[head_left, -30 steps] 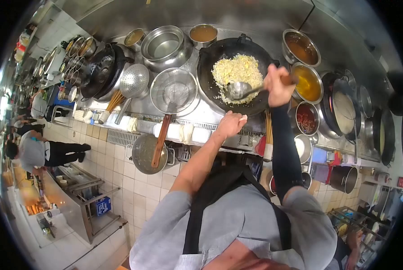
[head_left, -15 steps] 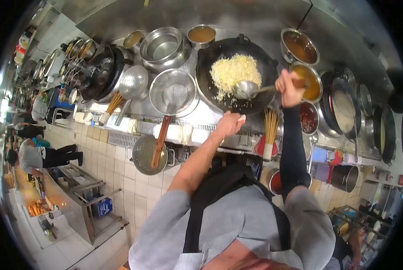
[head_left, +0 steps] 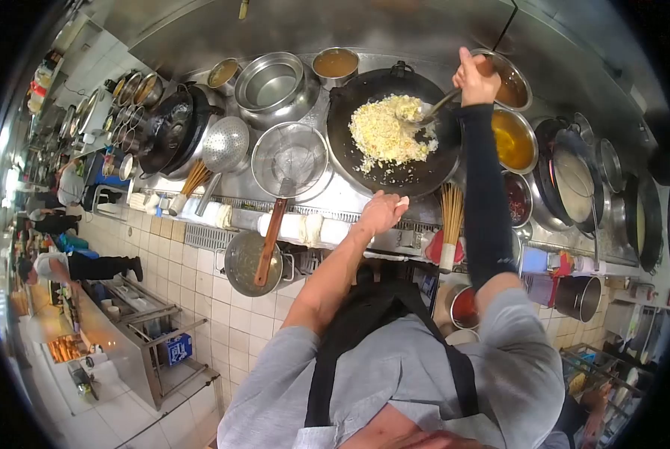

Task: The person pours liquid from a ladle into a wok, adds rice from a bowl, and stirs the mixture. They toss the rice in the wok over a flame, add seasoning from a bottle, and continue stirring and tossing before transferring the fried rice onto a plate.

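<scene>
A dark wok (head_left: 342,153) stands on the range in front of me, holding a pale yellow mound of fried rice (head_left: 384,135). My left hand (head_left: 381,212) is closed at the wok's near edge; the exact grip under the fingers is hidden. My right hand (head_left: 477,78) wraps around the handle of a metal ladle (head_left: 411,111), beyond the wok's right rim. The ladle's bowl rests in the far right part of the rice. A black sleeve covers my right forearm.
Bowls of brown liquid (head_left: 336,63) and yellow oil (head_left: 516,141) flank the wok. To the left are a wire strainer (head_left: 290,153), a steel pot (head_left: 270,84) and a perforated skimmer (head_left: 226,144). A bamboo brush (head_left: 450,217) lies near my right arm. People work at far left.
My right hand has moved up and away from me, carrying the ladle from the near side of the rice to its far right. The rice is more spread out. My left hand stays at the wok's edge.
</scene>
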`<state>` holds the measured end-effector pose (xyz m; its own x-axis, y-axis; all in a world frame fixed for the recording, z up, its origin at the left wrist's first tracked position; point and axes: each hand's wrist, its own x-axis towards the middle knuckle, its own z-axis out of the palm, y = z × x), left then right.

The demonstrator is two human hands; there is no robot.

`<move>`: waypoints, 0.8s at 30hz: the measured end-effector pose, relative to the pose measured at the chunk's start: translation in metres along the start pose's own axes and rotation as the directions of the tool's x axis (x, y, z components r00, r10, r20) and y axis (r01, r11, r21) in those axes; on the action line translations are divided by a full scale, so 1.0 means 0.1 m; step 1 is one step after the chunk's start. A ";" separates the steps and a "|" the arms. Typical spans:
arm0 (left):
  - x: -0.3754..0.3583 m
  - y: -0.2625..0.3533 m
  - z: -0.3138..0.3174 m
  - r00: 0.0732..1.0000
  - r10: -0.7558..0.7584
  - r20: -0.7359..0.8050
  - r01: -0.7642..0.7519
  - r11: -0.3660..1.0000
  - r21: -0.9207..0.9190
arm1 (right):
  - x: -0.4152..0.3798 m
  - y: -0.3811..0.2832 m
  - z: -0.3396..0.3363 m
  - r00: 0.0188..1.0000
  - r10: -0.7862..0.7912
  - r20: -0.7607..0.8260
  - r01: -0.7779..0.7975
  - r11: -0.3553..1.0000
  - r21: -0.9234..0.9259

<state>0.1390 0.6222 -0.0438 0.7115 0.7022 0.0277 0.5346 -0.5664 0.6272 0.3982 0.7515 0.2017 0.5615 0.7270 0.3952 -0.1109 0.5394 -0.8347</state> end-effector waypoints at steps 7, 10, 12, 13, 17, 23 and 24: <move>-0.05 0.25 -0.03 0.986 -0.158 -0.052 0.161 0.986 0.050 | -1.11 0.20 0.32 0.951 0.251 0.181 -0.230 0.964 -0.132; -0.57 1.06 -0.66 0.985 -0.096 -0.141 0.090 0.995 -0.052 | -1.03 -0.05 0.38 0.965 0.256 0.063 -0.243 0.955 -0.168; -0.77 1.30 -0.92 0.990 -0.072 -0.125 0.059 0.993 -0.103 | -1.00 -0.32 0.50 0.940 0.328 0.091 -0.323 0.944 -0.063; -0.75 1.28 -0.99 0.990 -0.045 -0.133 0.032 0.995 -0.099 | -1.00 -0.40 0.56 0.934 0.352 0.059 -0.348 0.935 -0.071; -0.38 0.74 -0.32 0.995 -0.066 -0.068 0.066 0.998 -0.007 | -1.31 -0.32 0.51 0.982 0.189 0.003 -0.188 0.977 -0.101; -1.52 0.63 0.23 0.991 0.106 -0.077 -0.107 0.994 0.002 | -0.60 -0.73 0.42 0.994 -0.031 0.104 0.018 0.992 0.123; -1.43 0.74 -0.02 0.994 0.106 -0.018 -0.105 0.993 0.053 | -0.60 -0.90 0.51 0.996 -0.008 0.092 -0.001 0.995 0.100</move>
<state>0.0757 0.4808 0.0000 0.7558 0.6458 0.1083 0.4802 -0.6590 0.5789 0.3326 0.6814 0.2727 0.4846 0.7587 0.4354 -0.1926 0.5781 -0.7929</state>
